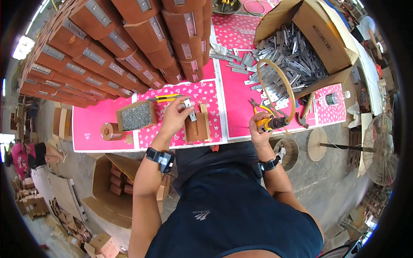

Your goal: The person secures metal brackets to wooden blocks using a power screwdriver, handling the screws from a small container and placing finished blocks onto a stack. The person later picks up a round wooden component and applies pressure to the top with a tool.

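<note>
My left hand pinches a small silvery metal plate with holes, above a reddish-brown wooden block. The block lies near the table's front edge and has a slot-like groove; a pale wooden strip is beside it. In my right hand is a yellow air screwdriver, its tan hose looping up and away. My fingers hide part of its grip. A yellow-handled tool lies just beyond my left hand. Pliers with yellow handles rest beyond my right hand.
Brown blocks with metal plates stand stacked high at the back left. A box of small screws and a brown cylinder sit left. Right are a carton spilling metal plates, a hammer, a bottle and a fan.
</note>
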### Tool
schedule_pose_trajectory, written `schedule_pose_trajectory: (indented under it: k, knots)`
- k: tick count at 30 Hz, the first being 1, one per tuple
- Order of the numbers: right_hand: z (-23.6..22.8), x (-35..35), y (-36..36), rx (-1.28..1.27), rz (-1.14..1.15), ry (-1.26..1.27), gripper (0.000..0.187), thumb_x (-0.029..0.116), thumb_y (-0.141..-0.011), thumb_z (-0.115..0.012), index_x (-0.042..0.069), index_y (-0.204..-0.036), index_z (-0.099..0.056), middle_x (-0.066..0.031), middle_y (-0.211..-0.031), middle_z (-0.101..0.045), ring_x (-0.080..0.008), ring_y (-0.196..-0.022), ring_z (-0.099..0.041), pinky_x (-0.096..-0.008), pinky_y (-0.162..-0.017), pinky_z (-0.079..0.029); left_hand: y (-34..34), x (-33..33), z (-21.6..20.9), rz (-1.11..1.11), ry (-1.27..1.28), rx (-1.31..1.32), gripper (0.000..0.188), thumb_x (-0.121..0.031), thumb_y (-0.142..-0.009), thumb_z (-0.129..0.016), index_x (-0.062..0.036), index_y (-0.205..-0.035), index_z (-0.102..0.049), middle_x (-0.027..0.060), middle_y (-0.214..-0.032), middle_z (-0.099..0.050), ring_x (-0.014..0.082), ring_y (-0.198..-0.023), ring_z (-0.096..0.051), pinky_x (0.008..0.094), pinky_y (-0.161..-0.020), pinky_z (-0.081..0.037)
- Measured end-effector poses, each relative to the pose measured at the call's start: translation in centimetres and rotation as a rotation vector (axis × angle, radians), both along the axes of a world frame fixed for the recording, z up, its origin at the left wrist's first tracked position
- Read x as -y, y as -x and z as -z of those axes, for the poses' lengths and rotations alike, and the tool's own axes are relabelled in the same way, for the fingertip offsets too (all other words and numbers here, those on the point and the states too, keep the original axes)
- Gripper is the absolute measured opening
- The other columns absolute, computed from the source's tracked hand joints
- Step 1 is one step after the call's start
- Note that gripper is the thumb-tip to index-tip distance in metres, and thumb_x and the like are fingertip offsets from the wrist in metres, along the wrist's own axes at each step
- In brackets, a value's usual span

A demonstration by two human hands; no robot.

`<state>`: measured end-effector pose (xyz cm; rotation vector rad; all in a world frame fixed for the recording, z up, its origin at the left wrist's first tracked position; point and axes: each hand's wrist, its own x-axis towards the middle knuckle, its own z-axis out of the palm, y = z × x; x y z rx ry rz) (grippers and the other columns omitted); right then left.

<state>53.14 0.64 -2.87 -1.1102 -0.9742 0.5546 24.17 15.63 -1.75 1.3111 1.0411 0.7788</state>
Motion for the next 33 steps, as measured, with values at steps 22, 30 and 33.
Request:
schedule_pose_trajectory:
  k: [22, 30, 33]
  knots:
    - [-0.7, -0.6, -0.1, -0.075, -0.033, 0.029, 0.037, -0.012, -0.078, -0.069, 0.006, -0.102, -0.047, -0.0048, -0.086, -0.053, -0.0136, -0.076, -0.057, -0.0289, -0.071, -0.049, 1.2, 3.1, -5.0, 0.309, -0.329, -0.455, 0.087, -0.031, -0.079, -0.087, -0.0051, -0.150, -0.044, 0.0219, -0.150, -0.048, 0.0349, -0.140, -0.048, 0.0417, -0.115, -0.040]
    - [-0.4, -0.8, -0.8, -0.063, -0.024, 0.051, 0.037, -0.011, -0.078, -0.069, 0.006, -0.103, -0.048, -0.0060, -0.089, -0.054, -0.0153, -0.078, -0.059, -0.0301, -0.071, -0.051, 1.2, 5.1, -6.3, 0.401, -0.347, -0.595, 0.108, -0.021, -0.061, -0.095, -0.0107, -0.152, -0.037, 0.0206, -0.155, -0.039, 0.0388, -0.141, -0.044, 0.0439, -0.117, -0.040]
    - [-0.8, -0.5, -0.7, -0.071, -0.013, 0.072, 0.037, -0.011, -0.078, -0.069, 0.006, -0.103, -0.047, -0.0060, -0.089, -0.054, -0.0156, -0.079, -0.059, -0.0304, -0.072, -0.051, 1.3, 5.3, -6.3, 0.398, -0.343, -0.598, 0.107, -0.022, -0.062, -0.094, -0.0107, -0.152, -0.038, 0.0199, -0.154, -0.041, 0.0388, -0.141, -0.044, 0.0442, -0.117, -0.041]
